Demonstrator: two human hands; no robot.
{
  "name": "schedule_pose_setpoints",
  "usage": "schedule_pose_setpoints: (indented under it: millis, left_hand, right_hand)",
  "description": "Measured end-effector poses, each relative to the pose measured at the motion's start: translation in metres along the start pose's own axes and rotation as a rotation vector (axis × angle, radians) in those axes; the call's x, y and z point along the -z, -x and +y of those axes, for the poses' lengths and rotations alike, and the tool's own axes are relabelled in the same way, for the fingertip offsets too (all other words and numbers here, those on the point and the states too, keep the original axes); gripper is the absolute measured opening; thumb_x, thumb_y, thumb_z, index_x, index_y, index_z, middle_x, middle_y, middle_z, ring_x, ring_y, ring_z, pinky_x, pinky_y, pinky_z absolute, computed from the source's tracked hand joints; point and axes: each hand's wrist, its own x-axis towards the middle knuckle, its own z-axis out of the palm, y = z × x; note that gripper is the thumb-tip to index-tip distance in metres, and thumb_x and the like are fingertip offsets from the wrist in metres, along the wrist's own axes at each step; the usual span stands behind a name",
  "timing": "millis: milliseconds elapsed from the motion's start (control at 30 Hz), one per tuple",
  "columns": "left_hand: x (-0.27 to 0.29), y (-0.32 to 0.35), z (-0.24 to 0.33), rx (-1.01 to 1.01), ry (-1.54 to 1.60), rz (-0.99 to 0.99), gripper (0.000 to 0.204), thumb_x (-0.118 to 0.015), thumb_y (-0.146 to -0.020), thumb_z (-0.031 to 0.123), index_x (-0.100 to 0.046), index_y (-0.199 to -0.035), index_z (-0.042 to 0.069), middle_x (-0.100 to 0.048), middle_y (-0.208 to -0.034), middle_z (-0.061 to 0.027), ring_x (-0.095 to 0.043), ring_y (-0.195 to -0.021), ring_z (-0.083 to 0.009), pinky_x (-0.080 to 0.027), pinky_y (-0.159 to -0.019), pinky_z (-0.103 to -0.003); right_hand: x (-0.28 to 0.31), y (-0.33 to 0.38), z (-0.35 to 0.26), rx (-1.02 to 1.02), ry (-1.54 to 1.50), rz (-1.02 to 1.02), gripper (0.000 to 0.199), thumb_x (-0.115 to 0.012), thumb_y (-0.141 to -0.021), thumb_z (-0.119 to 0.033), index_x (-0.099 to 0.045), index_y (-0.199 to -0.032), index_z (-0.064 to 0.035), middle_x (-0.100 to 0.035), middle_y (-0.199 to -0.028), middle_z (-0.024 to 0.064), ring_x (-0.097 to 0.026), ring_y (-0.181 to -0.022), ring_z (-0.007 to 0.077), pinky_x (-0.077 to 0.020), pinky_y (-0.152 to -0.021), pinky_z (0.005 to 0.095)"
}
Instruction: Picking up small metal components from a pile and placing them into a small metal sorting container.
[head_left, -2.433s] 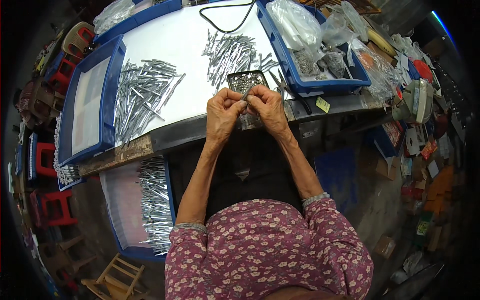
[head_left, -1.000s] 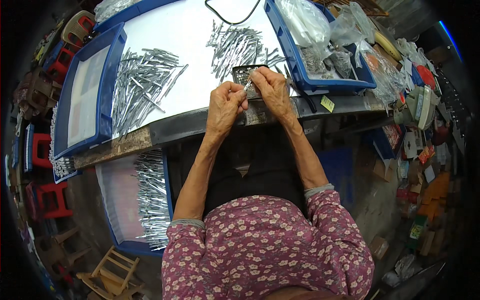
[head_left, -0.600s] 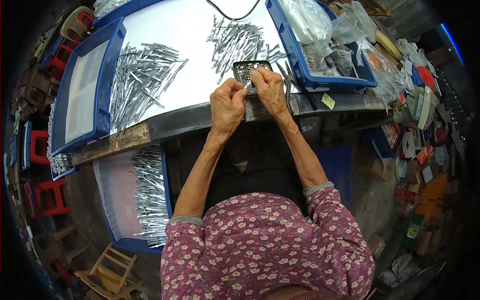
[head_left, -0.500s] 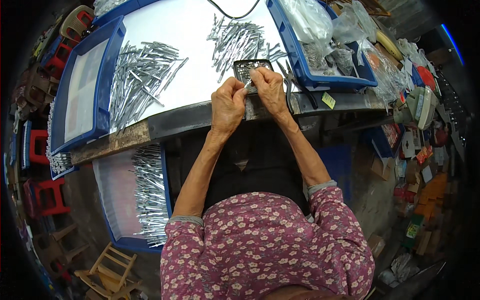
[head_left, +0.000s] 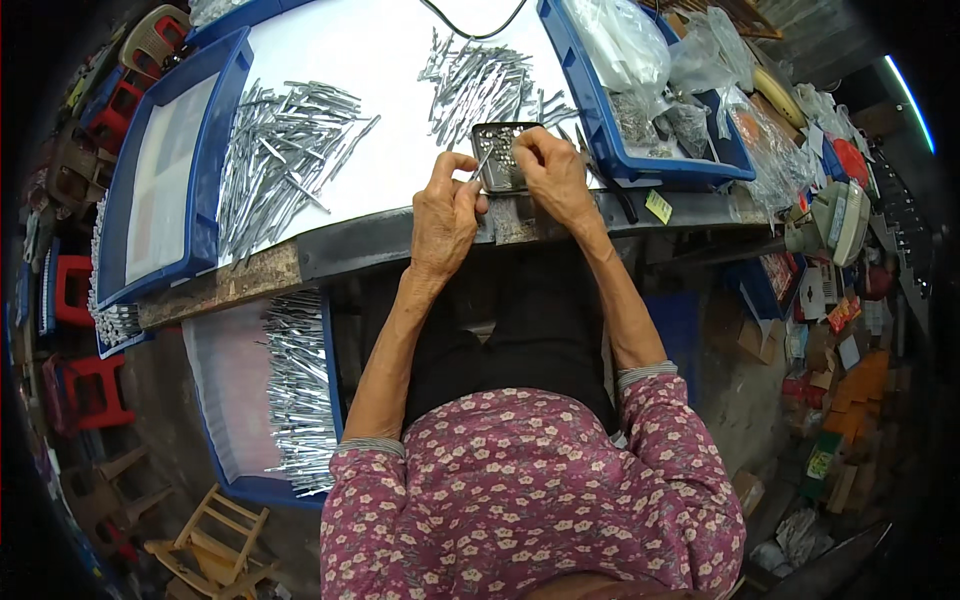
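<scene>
Near the table's front edge, my left hand (head_left: pixel 447 215) pinches a thin metal strip (head_left: pixel 483 164) between thumb and forefinger. My right hand (head_left: pixel 556 175) is over the right side of a small dark tray (head_left: pixel 476 140) of tiny metal parts. Its fingertips are bent together at the parts; whether they hold one is too small to see. Beyond the tray lies a loose pile of metal strips (head_left: pixel 485 85), and a larger pile (head_left: pixel 290 160) spreads to the left. Dark-handled pliers (head_left: pixel 618 195) lie right of my right hand, partly hidden by it.
A blue bin (head_left: pixel 205 170) lined in white stands at the table's left. Another blue bin (head_left: pixel 660 168) with plastic bags is at the right. Below the table edge, a blue crate (head_left: pixel 240 488) holds many metal strips. A yellow label (head_left: pixel 658 206) is on the table edge.
My hands have moved apart. The right has shifted from the left's fingertips to the small tray; the left has dropped slightly and still holds the strip.
</scene>
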Motion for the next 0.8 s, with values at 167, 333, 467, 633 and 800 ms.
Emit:
schedule_pose_setpoints:
  millis: [167,333,467,633,800]
  left_hand:
    - [-0.005,-0.001,-0.009,0.033,0.058,0.018,0.014,-0.047,-0.084,0.004,-0.054,-0.097,0.002,-0.056,-0.062,-0.0018,-0.049,-0.054,-0.0045,-0.037,-0.047,-0.019]
    - [-0.005,-0.002,-0.011,0.012,0.077,0.04,0.013,-0.048,-0.084,0.004,-0.055,-0.095,0.001,-0.055,-0.064,-0.0008,-0.048,-0.053,-0.0046,-0.037,-0.047,-0.019]
    - [-0.006,-0.002,-0.01,0.054,0.151,0.063,0.011,-0.048,-0.082,0.004,-0.056,-0.088,0.0,-0.052,-0.057,-0.0023,-0.047,-0.049,-0.0058,-0.037,-0.043,-0.022]
    - [-0.005,-0.004,-0.01,0.085,0.235,0.064,0.01,-0.049,-0.083,0.005,-0.057,-0.088,0.0,-0.052,-0.057,-0.0007,-0.047,-0.049,-0.0044,-0.037,-0.044,-0.021]
    - [-0.002,-0.004,-0.01,0.082,0.302,0.038,0.012,-0.05,-0.086,0.009,-0.056,-0.093,0.001,-0.053,-0.06,0.0008,-0.042,-0.047,-0.0014,-0.032,-0.042,-0.015]
  right_hand:
    - [-0.012,-0.003,0.008,0.198,0.163,0.025,0.008,-0.057,-0.075,-0.006,-0.058,-0.082,-0.001,-0.058,-0.078,0.0132,-0.059,-0.068,0.0278,-0.0457,-0.06,0.0341]
    - [-0.018,-0.001,0.013,0.243,0.167,0.02,0.005,-0.055,-0.072,-0.004,-0.054,-0.076,-0.0015,-0.054,-0.073,0.0164,-0.056,-0.068,0.0344,-0.0444,-0.06,0.0414]
    - [-0.021,-0.002,0.016,0.294,0.23,0.036,0.006,-0.058,-0.073,-0.003,-0.055,-0.078,-0.0013,-0.056,-0.073,0.014,-0.056,-0.064,0.0318,-0.0436,-0.057,0.0388]
    - [-0.023,-0.006,0.013,0.307,0.293,0.017,0.006,-0.057,-0.073,-0.004,-0.054,-0.076,-0.0012,-0.055,-0.072,0.0152,-0.055,-0.065,0.0337,-0.0428,-0.056,0.0408]
    - [-0.023,-0.011,0.012,0.321,0.324,-0.022,0.009,-0.057,-0.072,-0.007,-0.05,-0.073,-0.0012,-0.053,-0.069,0.0163,-0.054,-0.063,0.0356,-0.0417,-0.055,0.0422]
